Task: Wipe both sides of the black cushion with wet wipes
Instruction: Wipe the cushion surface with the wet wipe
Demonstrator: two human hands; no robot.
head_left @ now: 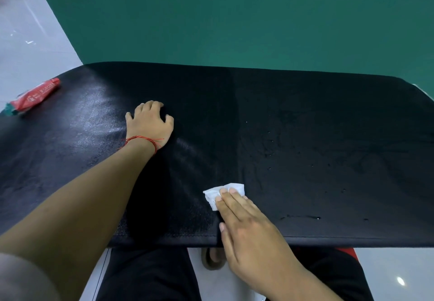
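Black cushion (pixel 305 124) lay flat before the person. Its left half glistened wet, the right showed only droplets; underside likely still to do. Right hand (pixel 249 225) pressed wet wipe (pixel 211 197) under straight fingers near the front edge. Left hand (pixel 150 122), fingers loosely bent and gripping nothing, braced the cushion.

Left hand (pixel 149 122) and right hand (pixel 249 220), bare, both palm-down in my head view.
Left: I log the arm stretched far forward from the lower left, wrist straight, fingertips spread and bent, holding nothing. Right: I log the forearm entering from the lower right, closer in, fingers (pixel 231 200) straight and held together, pressed flat, thumb set apart on the left side.
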